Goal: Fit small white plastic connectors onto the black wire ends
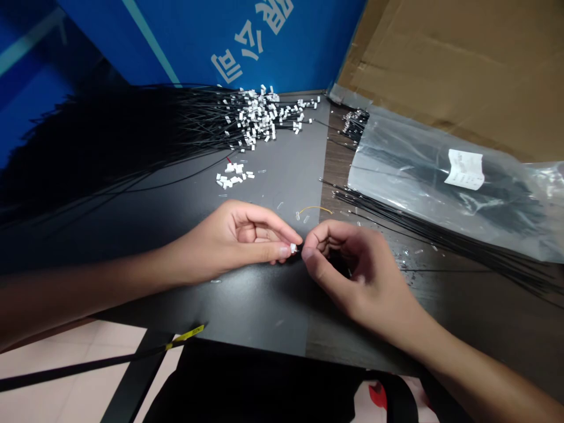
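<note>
From the head camera, the left hand [233,241] pinches a small white plastic connector [292,248] between thumb and fingertips. The right hand [356,276] is curled just beside it, thumb and forefinger closed in a pinch, though whatever they hold is too thin to make out. Both hands sit over a dark mat [264,311] on a wooden desk [352,346].

Beyond them, a fan of long black wires [185,126] ends in a heap of white connectors [258,114], with a smaller heap of connectors [231,175] nearer the hands. A thin yellow wire [315,208] lies just past the fingers. To the right, a clear plastic bag [423,176] with a white label [464,169] holds more black wires, and loose black wires [396,229] lie beside it. A cardboard sheet [440,59] and a blue board [220,41] stand behind the desk.
</note>
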`<state>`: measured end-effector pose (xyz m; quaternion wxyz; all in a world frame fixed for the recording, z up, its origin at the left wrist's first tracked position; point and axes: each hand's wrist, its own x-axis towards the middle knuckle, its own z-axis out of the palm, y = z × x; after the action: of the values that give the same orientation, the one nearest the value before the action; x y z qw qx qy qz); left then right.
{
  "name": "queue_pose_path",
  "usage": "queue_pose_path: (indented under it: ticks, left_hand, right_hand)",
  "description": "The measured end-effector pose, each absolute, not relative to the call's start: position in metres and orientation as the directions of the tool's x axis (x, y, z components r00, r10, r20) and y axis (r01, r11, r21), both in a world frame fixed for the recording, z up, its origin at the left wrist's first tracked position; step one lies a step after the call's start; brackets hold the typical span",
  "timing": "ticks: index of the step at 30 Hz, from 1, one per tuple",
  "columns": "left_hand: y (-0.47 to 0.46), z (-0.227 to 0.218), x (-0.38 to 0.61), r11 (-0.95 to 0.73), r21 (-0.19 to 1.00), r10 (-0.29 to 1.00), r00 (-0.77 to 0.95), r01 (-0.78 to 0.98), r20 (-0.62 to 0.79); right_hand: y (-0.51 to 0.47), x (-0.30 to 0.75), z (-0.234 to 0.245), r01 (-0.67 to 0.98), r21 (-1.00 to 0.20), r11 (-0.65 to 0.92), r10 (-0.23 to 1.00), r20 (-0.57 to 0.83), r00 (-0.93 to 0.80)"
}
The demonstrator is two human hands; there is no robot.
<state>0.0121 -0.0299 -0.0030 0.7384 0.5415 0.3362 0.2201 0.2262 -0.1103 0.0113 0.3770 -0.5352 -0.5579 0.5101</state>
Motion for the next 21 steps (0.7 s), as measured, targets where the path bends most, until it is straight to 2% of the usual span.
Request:
queue_pose_path:
  ticks: [21]
  left_hand:
    - [-0.0304, 0.0009, 0.0138, 0.348, 0.937, 0.666, 0.696, 0.029, -0.269]
  right_hand:
    - [-0.1102, 0.2268, 0.0109, 0.24, -0.969, -0.061, 0.984, -0.098, -0.146]
